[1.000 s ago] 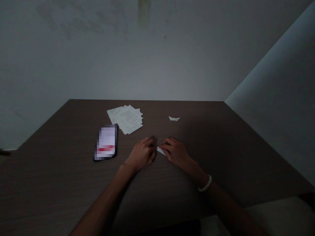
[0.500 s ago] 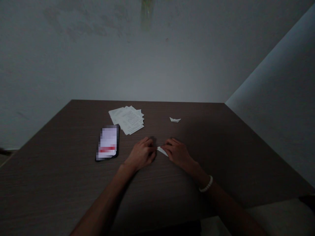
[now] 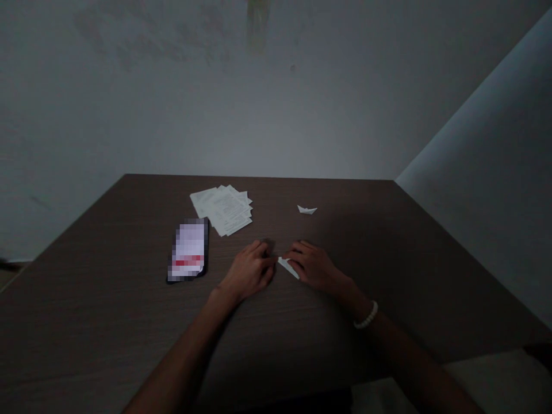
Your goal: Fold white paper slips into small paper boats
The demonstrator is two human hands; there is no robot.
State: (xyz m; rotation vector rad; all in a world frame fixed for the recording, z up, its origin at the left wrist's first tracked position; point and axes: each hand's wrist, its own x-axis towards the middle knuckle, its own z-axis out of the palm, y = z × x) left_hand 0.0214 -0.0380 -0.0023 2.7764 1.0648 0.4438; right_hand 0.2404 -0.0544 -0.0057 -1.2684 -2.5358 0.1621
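Observation:
A small folded piece of white paper (image 3: 288,267) lies on the dark wooden table (image 3: 107,322) between my two hands. My left hand (image 3: 250,271) rests curled on the table with its fingertips at the paper's left end. My right hand (image 3: 314,267), with a white bead bracelet (image 3: 365,316) on the wrist, presses on the paper's right side. Most of the paper is hidden under the fingers. A finished little paper boat (image 3: 306,209) sits farther back, apart from both hands.
A loose stack of printed white sheets (image 3: 223,209) lies at the back left of my hands. A phone (image 3: 188,250) with a lit screen lies flat to the left. Grey walls border the table's far and right edges.
My right hand has slid slightly to the right along the paper, showing a little more of it. The left hand has stayed in place.

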